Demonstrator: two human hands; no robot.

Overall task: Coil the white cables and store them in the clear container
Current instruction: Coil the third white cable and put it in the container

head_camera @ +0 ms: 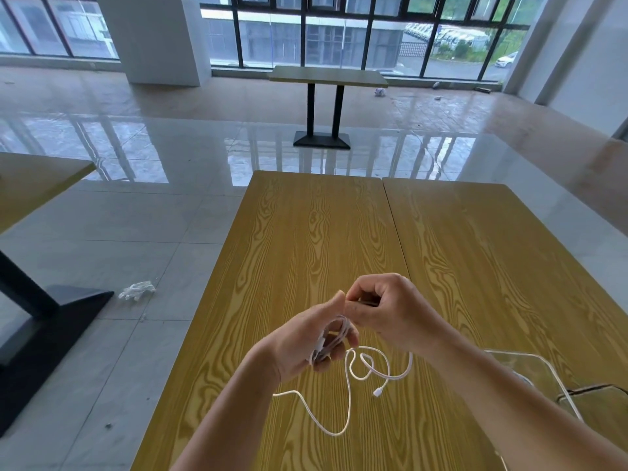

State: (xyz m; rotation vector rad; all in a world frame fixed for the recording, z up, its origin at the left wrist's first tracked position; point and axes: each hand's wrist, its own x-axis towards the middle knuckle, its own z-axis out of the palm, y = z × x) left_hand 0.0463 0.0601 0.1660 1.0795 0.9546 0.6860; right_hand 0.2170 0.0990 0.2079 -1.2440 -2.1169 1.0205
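White, thin and limp, the slender round charging cable [350, 399] is judged light and floppy, likely to spring out of its loops unless the bundle is pinched across all turns at once. Several turns are already gathered in the left hand [316, 341], whose fingers are curled round the small coil. The right hand [384, 311] is closed in a pinch just beside it, apparently on the strand being fed, though the contact is partly hidden. The loose remainder trails below both hands over the yellow wood-grain worktop [306, 232], ending in a small white plug [378, 391]. The clear plastic container [530, 372] is seen to the right, partly behind the right forearm.
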